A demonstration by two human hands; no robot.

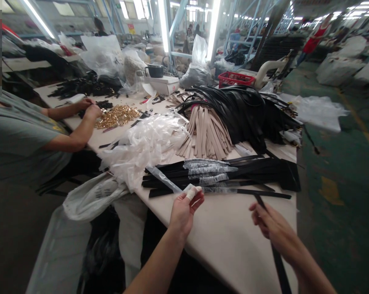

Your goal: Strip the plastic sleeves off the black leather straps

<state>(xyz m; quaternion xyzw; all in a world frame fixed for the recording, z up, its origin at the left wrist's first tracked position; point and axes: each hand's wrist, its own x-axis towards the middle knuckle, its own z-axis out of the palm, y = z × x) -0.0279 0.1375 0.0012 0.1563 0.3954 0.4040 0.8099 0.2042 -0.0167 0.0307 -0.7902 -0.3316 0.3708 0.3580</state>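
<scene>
My left hand (184, 208) pinches the end of a narrow clear plastic sleeve (163, 176) that runs up and left from my taped fingertips. My right hand (272, 224) is closed around a black strap (279, 265) that passes under my palm and runs down toward me. Both hands hover over the pale table (230, 232). Just beyond them lies a row of black straps (233, 175), some wrapped in clear sleeves.
A heap of empty clear sleeves (147, 143) lies left of a fan of beige straps (205, 134) and a big pile of black straps (248, 110). A seated person in a grey shirt (19, 139) handles gold buckles (117, 116) at the left. White bags (89, 196) hang off the table edge.
</scene>
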